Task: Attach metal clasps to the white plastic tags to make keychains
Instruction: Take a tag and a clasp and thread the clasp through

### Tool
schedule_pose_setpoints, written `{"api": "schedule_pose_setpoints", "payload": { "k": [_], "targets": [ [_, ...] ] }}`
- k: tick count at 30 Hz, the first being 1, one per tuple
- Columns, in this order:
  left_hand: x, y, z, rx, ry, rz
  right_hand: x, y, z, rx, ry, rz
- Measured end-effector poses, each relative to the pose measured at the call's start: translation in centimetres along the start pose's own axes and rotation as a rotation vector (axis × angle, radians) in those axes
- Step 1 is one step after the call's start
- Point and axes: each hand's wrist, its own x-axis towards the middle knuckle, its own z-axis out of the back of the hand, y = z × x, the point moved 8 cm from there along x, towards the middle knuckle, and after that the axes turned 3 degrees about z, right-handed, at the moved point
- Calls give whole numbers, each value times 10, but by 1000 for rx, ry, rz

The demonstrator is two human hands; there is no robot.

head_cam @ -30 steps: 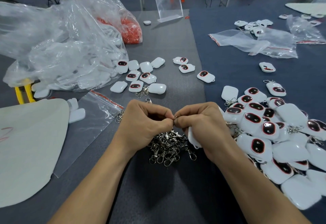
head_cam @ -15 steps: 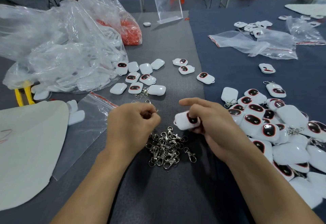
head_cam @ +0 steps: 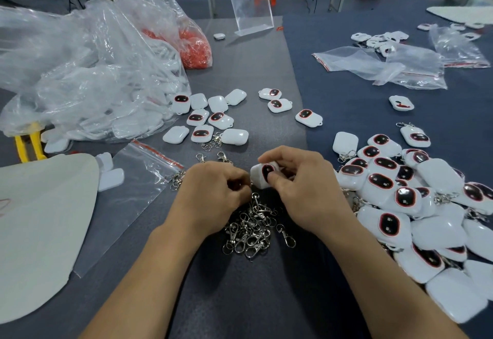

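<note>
My right hand (head_cam: 301,189) grips a white plastic tag (head_cam: 262,177) with a black, red-rimmed oval on its face, thumb pressed on the front. My left hand (head_cam: 216,191) is curled beside it and pinches a small metal clasp at the tag's left edge; the clasp is mostly hidden by my fingers. Below both hands lies a heap of loose metal clasps (head_cam: 253,228). A large pile of tags with clasps (head_cam: 416,199) fills the right side. Several bare tags (head_cam: 210,119) lie scattered ahead on the grey mat.
A big crumpled clear bag (head_cam: 80,77) with white parts and a bag of red pieces (head_cam: 194,45) sit at the left. A zip bag (head_cam: 136,181) and a white sheet (head_cam: 40,226) lie near left. More clear bags (head_cam: 386,66) and an acrylic stand (head_cam: 250,4) are farther back.
The hands parted, the right one turned the tag face-up, and now they have come back together with the left fingers at the tag's left edge.
</note>
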Motion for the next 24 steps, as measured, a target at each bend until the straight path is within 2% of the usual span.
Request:
{"api": "schedule_pose_setpoints", "payload": {
  "k": [6,17,21,24],
  "targets": [
    [1,4,-2,-54,28,41,-2,6,2,-26,-48,24],
    [0,6,-3,-58,41,48,-1,14,-4,-131,49,49],
    [-4,2,1,-29,-5,27,0,11,-5,-120,61,25],
    [-6,-3,2,-11,-31,19,1,2,-5,-14,81,-44]
  ]
}}
